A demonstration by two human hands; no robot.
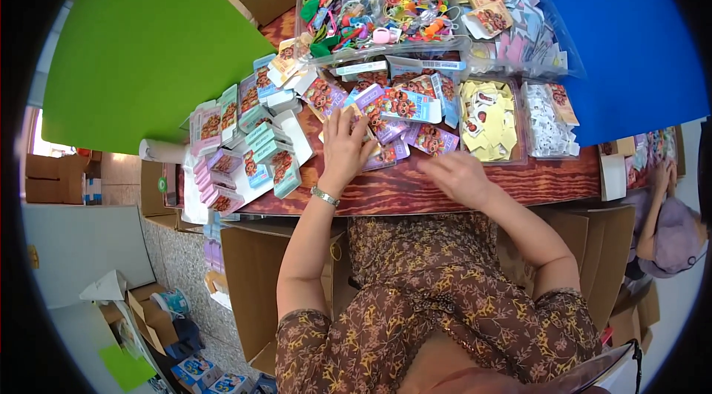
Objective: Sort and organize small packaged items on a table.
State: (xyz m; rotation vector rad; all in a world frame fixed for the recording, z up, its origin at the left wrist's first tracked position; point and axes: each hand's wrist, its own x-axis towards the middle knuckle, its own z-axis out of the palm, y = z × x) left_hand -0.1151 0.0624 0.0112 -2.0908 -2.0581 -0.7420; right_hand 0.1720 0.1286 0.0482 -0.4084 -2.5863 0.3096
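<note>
My left hand (345, 146) rests on a loose pile of small picture cartons. Its fingers are spread, touching a purple carton (323, 96) and others beside it. My right hand (458, 176) hovers near the table's front edge, just below another purple carton (432, 140). Its fingers are drawn together and point left; anything between them is hidden. A light-blue carton (410, 106) lies on top of the pile, tilted. Beyond the pile a clear tray (320, 60) is heaped with small colourful plastic trinkets.
Standing cartons (273, 143) crowd the left on a white sheet (298, 134). Right of the pile are yellow cards (488, 121) and white packets (549, 127). Green (148, 45) and blue (630, 38) panels flank the table. Another person's hands (662, 175) are at far right.
</note>
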